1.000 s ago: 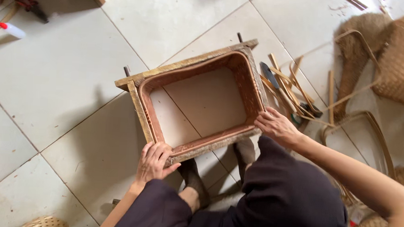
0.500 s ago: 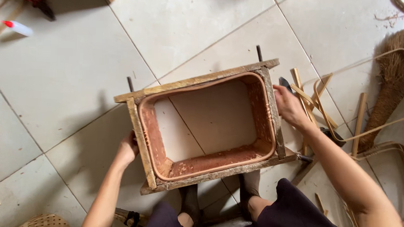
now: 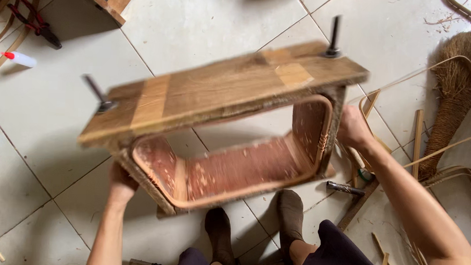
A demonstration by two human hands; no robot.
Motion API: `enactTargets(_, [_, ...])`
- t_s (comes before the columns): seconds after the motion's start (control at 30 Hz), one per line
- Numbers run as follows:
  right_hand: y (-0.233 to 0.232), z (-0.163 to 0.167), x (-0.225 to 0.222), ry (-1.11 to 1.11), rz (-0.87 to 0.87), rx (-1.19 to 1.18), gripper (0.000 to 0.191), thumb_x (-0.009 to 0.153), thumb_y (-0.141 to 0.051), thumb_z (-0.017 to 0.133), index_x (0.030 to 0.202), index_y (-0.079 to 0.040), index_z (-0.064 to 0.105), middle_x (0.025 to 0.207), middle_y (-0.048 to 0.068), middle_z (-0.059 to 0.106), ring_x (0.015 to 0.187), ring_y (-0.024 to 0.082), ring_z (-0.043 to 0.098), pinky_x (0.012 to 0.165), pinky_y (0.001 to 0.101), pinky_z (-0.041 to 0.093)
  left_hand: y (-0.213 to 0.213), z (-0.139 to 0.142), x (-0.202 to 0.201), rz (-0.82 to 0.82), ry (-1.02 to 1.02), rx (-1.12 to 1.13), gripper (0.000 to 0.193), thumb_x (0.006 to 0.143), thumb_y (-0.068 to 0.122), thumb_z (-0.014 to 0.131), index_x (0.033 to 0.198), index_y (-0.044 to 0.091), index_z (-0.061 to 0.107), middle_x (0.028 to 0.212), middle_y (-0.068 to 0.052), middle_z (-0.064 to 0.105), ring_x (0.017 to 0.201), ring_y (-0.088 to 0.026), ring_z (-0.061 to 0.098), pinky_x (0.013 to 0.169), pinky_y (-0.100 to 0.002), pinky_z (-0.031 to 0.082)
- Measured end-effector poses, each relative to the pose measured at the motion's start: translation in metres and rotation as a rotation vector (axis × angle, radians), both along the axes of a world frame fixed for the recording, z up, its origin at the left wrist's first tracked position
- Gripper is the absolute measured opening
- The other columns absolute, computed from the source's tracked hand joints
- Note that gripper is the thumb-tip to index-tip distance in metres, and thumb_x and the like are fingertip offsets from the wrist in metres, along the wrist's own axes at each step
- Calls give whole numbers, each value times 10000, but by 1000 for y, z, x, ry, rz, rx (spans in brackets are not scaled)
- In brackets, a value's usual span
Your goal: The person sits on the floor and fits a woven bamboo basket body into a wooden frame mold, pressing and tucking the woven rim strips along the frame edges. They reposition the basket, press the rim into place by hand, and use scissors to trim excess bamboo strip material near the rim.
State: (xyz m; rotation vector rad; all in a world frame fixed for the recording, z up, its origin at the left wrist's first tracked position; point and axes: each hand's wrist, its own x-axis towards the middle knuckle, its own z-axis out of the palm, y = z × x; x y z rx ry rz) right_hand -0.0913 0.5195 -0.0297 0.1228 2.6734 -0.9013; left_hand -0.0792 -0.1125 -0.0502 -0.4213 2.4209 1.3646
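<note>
A rectangular wooden frame (image 3: 224, 89) with a reddish bent liner (image 3: 244, 173) inside is held tilted above the tiled floor (image 3: 209, 18), in the middle of the view, its broad plank side turned up and blurred by motion. Two dark metal bolts (image 3: 333, 36) stick out of the plank, one at each end. For the turn to go well, both ends are best gripped evenly and the frame kept clear of the feet (image 3: 290, 216) below it. The left hand (image 3: 120, 183) is closed around the near left corner, fingers hidden beneath the frame. The right hand (image 3: 354, 128) is wrapped on the right end, fingers curled behind the edge. Farther out, loose cane strips (image 3: 422, 153) and a small hammer (image 3: 345, 188) lie on the right, a fibre broom (image 3: 459, 74) at far right, red pliers (image 3: 34, 24) and a small white bottle (image 3: 20, 59) at far left.
</note>
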Motion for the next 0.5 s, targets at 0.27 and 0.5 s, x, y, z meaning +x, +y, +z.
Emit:
enactTargets(0.27, [12, -20, 9, 674, 318, 168, 343, 906, -213, 662, 1172, 3, 667, 1113, 137, 684, 1060, 230, 641, 993, 405, 509, -50, -16, 57, 73, 437, 56, 294, 939, 178, 601, 1183, 17, 622, 1058, -123, 666, 887, -260, 644, 769, -358, 546])
enactTargets(0.5, [-35, -26, 32, 737, 455, 590, 414, 837, -207, 633, 1200, -10, 667, 1202, 113, 636, 1187, 226, 589, 1093, 443, 395, -5, -49, 51, -244, 590, -281, 274, 928, 178, 625, 1148, 16, 651, 1010, -155, 673, 819, -322, 659, 673, -394, 550])
